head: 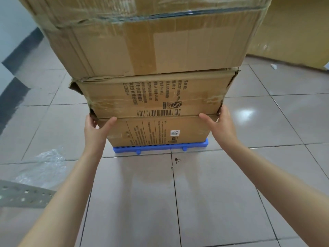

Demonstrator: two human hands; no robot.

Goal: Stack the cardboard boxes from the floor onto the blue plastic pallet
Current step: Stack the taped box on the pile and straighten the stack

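Three cardboard boxes stand stacked on the blue plastic pallet [160, 147]. The bottom box [160, 132] carries printed text and a small white label. The middle box [154, 97] has a barcode and torn corners. The large top box [156, 41] is wrapped in clear tape and overhangs the others. My left hand [97, 130] grips the left lower corner of the middle box, thumb on its front face. My right hand [219, 126] holds the right lower corner the same way. The fingers of both hands are hidden behind the box sides.
Grey glossy floor tiles surround the stack. Crumpled clear plastic film [48, 163] lies on the floor at left, with a perforated metal strip [23, 195] nearer me. More cardboard [292, 29] stands at the back right. A wall with a dark skirting [21, 50] runs along the left.
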